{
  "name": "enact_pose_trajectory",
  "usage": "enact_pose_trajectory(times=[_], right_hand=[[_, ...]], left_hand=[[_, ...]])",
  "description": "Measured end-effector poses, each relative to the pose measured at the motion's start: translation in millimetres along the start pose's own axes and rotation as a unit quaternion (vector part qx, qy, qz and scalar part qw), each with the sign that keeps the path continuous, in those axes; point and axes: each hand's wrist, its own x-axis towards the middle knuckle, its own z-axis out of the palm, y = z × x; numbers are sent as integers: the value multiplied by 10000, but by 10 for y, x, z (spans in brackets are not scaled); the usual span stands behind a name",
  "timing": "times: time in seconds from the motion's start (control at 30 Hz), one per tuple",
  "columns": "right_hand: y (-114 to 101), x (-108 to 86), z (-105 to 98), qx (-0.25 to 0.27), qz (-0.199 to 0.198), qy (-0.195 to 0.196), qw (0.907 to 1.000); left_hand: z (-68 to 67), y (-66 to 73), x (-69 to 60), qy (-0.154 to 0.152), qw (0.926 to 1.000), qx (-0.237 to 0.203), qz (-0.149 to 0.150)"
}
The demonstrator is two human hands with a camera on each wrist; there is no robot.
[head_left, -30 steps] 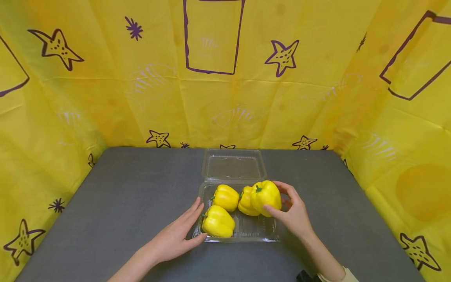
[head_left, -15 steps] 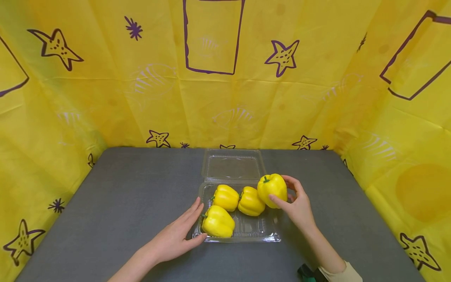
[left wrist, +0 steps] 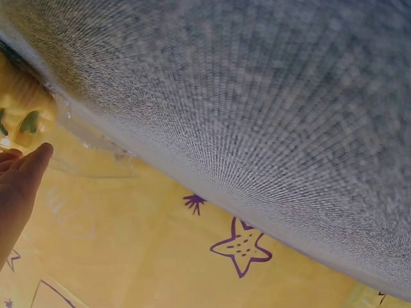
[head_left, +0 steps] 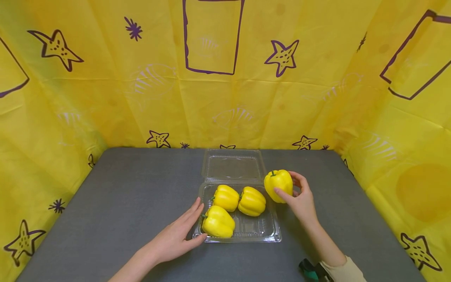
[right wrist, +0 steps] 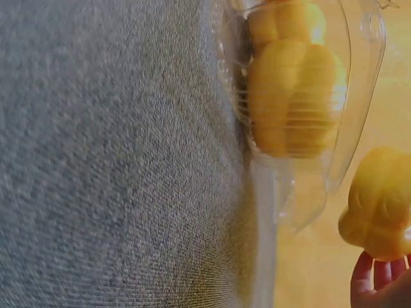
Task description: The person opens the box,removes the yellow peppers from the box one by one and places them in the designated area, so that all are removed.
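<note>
My right hand [head_left: 301, 199] grips a yellow bell pepper [head_left: 278, 185], green stem upward, over the right rim of a clear plastic clamshell box [head_left: 246, 237]. The same held pepper [right wrist: 382, 199] shows at the right edge of the right wrist view, fingertips under it. Three more yellow peppers lie in the box: one at the back left [head_left: 226, 197], one at the front left [head_left: 218, 222], one at the back middle [head_left: 251, 201]. Against the box's left side rests my left hand [head_left: 176, 237], fingers straight and thumb at the front corner. In the left wrist view its fingers [left wrist: 22, 176] show at the left edge.
The box's lid [head_left: 234, 166] lies folded back behind it on the dark grey table [head_left: 141, 192]. Yellow cloth [head_left: 225, 94] printed with starfish hangs along the back and both sides. A black and green strapped device [head_left: 310, 270] sits by the right sleeve.
My right hand has carried its pepper to the right and away from me, off the back middle pepper, which now shows fully. The left hand and the box stay in place.
</note>
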Motion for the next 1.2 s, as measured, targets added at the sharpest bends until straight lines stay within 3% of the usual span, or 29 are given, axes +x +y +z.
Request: enact_pose_trajectory(times=[0.47,1.2], right_hand=[[62,195,20,-2,413,266,9988],[240,469,72,-338,633,415,9966]], left_hand=[[-8,3,10,-6,10000,-24,-15],[-7,5,21,-110,9999,-50,-74]])
